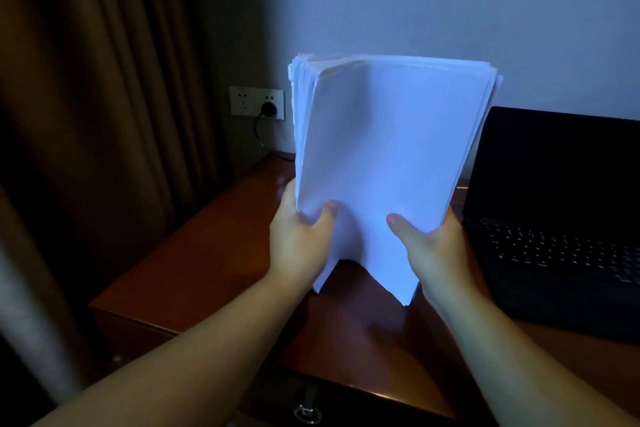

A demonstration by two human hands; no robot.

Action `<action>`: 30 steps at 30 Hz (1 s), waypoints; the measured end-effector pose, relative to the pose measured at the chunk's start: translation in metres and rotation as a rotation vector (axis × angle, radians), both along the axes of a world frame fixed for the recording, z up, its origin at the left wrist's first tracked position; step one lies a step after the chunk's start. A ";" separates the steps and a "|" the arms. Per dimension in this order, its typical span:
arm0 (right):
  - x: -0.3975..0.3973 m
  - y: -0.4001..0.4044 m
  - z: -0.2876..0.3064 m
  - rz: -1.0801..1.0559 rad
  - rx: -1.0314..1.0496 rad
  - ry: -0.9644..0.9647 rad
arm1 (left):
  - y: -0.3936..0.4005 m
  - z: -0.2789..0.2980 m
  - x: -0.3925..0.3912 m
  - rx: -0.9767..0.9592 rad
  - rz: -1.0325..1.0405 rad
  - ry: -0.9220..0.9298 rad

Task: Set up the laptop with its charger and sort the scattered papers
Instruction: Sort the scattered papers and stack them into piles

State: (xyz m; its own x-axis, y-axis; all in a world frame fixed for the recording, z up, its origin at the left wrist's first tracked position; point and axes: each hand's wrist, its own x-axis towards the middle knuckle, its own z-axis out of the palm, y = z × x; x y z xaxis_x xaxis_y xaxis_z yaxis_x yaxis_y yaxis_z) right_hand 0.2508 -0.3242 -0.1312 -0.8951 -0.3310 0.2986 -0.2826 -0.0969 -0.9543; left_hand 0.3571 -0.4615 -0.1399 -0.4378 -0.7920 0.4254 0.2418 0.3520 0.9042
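A thick stack of white papers [388, 156] stands upright over the wooden desk [194, 263], held from both sides. My left hand [299, 236] grips its lower left edge, thumb on the front sheet. My right hand [433, 250] grips the lower right edge the same way. The stack's bottom corners hang just above the desk top. To the right stands an open black laptop [554, 218], screen dark. A black charger plug [268, 109] sits in the wall socket [256, 102], and its cable [259, 139] runs down behind the papers.
Brown curtains [104, 97] hang at the left, close to the desk's left edge. A plain wall stands behind the desk. A drawer with a metal pull [306, 409] is below the desk's front edge.
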 end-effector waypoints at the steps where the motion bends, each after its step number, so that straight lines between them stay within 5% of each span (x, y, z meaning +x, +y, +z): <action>1: -0.001 0.000 -0.002 0.008 -0.010 -0.021 | 0.000 0.000 0.001 -0.001 -0.014 -0.007; 30: 0.002 0.012 0.008 0.046 -0.010 -0.106 | -0.016 0.002 -0.005 -0.037 -0.129 -0.091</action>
